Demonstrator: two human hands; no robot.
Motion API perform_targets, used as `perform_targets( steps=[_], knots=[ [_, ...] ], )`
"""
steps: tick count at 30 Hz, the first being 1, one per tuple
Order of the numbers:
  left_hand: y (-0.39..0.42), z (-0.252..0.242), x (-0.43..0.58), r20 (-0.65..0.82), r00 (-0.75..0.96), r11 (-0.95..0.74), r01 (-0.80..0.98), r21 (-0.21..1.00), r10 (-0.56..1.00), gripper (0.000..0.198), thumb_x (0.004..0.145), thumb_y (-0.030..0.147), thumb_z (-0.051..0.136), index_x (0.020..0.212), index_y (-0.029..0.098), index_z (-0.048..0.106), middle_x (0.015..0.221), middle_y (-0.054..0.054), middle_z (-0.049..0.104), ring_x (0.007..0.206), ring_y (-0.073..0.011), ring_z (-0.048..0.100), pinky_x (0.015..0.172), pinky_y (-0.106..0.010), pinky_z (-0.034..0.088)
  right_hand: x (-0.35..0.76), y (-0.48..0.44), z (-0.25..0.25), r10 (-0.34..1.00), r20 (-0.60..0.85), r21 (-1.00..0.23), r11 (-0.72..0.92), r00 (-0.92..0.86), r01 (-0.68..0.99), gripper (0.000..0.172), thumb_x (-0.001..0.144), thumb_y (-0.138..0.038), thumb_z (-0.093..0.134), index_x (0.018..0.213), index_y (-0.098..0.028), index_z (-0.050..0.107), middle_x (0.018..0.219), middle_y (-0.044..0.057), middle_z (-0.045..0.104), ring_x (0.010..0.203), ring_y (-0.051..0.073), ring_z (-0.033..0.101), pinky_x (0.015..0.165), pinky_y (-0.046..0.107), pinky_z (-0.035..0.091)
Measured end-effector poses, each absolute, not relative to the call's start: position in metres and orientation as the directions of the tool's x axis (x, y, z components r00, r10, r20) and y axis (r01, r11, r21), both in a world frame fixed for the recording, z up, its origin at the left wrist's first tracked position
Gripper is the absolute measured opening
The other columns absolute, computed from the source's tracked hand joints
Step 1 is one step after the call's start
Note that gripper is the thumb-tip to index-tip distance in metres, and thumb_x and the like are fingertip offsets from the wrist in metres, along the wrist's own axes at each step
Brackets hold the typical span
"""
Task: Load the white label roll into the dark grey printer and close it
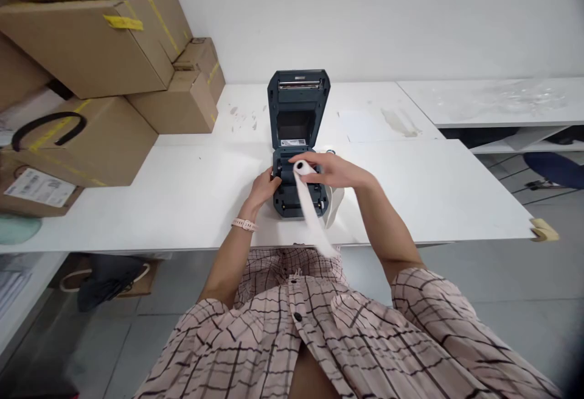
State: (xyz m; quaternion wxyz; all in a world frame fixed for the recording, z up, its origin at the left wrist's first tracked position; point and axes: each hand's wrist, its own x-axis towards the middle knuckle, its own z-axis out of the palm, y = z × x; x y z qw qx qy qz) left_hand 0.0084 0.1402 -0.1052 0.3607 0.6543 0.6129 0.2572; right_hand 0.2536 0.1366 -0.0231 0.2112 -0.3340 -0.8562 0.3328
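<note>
A small roll of white paper (306, 168) is held over the open base of a dark label printer (292, 151), its loose strip (312, 216) hanging toward the near side and past the near edge of the table. The strip is blurred at its lower end. The right hand (340, 170) has the roll between thumb and fingers, which are parted only by the roll's thickness, with a fingertip reaching over its far side. The left hand (264, 187) is at the left edge of the printer base, fingers partly bent and thumb over the rim; whether it grips firmly cannot be told. The printer's lid (298, 107) stands raised at the far side.

A pale looped band (336, 204) lies just right of the printer. A pink wristband (245, 224) circles the left wrist. The printer sits on a white table (191, 204), with cardboard boxes (104, 137) stacked at the left and a black curved handle-like piece (50, 118) against one of them. Far right, clear plastic (533, 95) lies on another white surface, and a dark blue seat (559, 168) stands beyond the table's right end.
</note>
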Motion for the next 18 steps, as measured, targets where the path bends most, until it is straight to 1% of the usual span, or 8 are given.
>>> perform_targets(
  steps=[2,4,6,7,10,13,16,18],
  knots=[
    [0.140,-0.109,0.009,-0.099,0.101,0.024,0.567,0.824,0.990,0.043,0.084,0.026,0.052,0.122,0.020,0.070,0.092,-0.006,0.075,0.083,-0.0231,0.065,0.076,-0.033,0.050,0.223,0.155,-0.030,0.736,0.011,-0.539,0.575,-0.677,0.616,0.050,0.095,-0.031,0.063,0.143,-0.021,0.059,0.130,0.012,0.074,0.112,0.031,0.070,0.096,0.043,0.053],
    [0.139,-0.113,0.009,-0.088,0.096,0.028,0.509,0.860,0.991,0.043,0.084,0.026,0.052,0.122,0.020,0.071,0.088,-0.004,0.074,0.078,-0.0209,0.064,0.075,-0.031,0.050,0.205,0.167,-0.043,0.770,-0.124,-0.384,0.544,-0.626,0.746,0.051,0.093,-0.026,0.063,0.144,-0.019,0.058,0.127,0.015,0.075,0.112,0.034,0.071,0.095,0.044,0.053],
    [0.138,-0.116,0.010,-0.083,0.097,0.028,0.468,0.883,0.992,0.043,0.084,0.026,0.052,0.122,0.020,0.071,0.084,-0.003,0.072,0.073,-0.0186,0.062,0.072,-0.029,0.050,0.200,0.173,-0.055,0.792,-0.185,-0.293,0.521,-0.582,0.802,0.056,0.093,-0.026,0.065,0.147,-0.019,0.056,0.127,0.015,0.075,0.115,0.036,0.071,0.096,0.044,0.053],
    [0.138,-0.117,0.010,-0.080,0.096,0.028,0.456,0.890,0.992,0.043,0.085,0.026,0.052,0.123,0.020,0.071,0.082,-0.002,0.071,0.072,-0.0177,0.062,0.071,-0.029,0.049,0.201,0.173,-0.060,0.793,-0.184,-0.279,0.524,-0.580,0.805,0.058,0.092,-0.026,0.066,0.149,-0.020,0.054,0.128,0.015,0.075,0.117,0.036,0.071,0.098,0.045,0.053],
    [0.136,-0.119,0.011,-0.080,0.077,0.039,0.436,0.899,0.994,0.043,0.086,0.027,0.052,0.124,0.020,0.071,0.081,-0.001,0.069,0.070,-0.0167,0.061,0.070,-0.028,0.049,0.212,0.164,-0.065,0.770,-0.086,-0.349,0.571,-0.633,0.743,0.058,0.092,-0.020,0.064,0.149,-0.020,0.054,0.140,0.013,0.070,0.126,0.033,0.067,0.105,0.047,0.051],
    [0.133,-0.122,0.013,-0.076,0.032,0.055,0.425,0.903,0.997,0.042,0.088,0.029,0.054,0.126,0.021,0.070,0.086,-0.003,0.071,0.075,-0.0183,0.063,0.072,-0.029,0.051,0.224,0.136,-0.066,0.736,0.064,-0.448,0.625,-0.674,0.640,0.044,0.098,-0.020,0.056,0.142,-0.020,0.062,0.143,0.010,0.069,0.130,0.031,0.064,0.109,0.049,0.052],
    [0.131,-0.125,0.016,-0.046,-0.013,0.048,0.383,0.922,0.999,0.043,0.089,0.030,0.057,0.128,0.019,0.070,0.103,-0.009,0.074,0.092,-0.0220,0.067,0.082,-0.032,0.054,0.231,0.096,-0.072,0.728,0.165,-0.481,0.649,-0.666,0.590,0.037,0.105,-0.027,0.049,0.137,-0.021,0.067,0.140,0.012,0.070,0.132,0.032,0.064,0.109,0.054,0.054],
    [0.130,-0.126,0.018,-0.045,-0.016,0.048,0.316,0.948,0.999,0.045,0.088,0.031,0.061,0.131,0.019,0.068,0.117,-0.012,0.074,0.104,-0.0243,0.068,0.089,-0.034,0.054,0.232,0.070,-0.079,0.746,0.207,-0.471,0.643,-0.632,0.604,0.037,0.107,-0.032,0.048,0.138,-0.022,0.066,0.148,0.012,0.066,0.140,0.033,0.059,0.115,0.058,0.051]
  ],
)
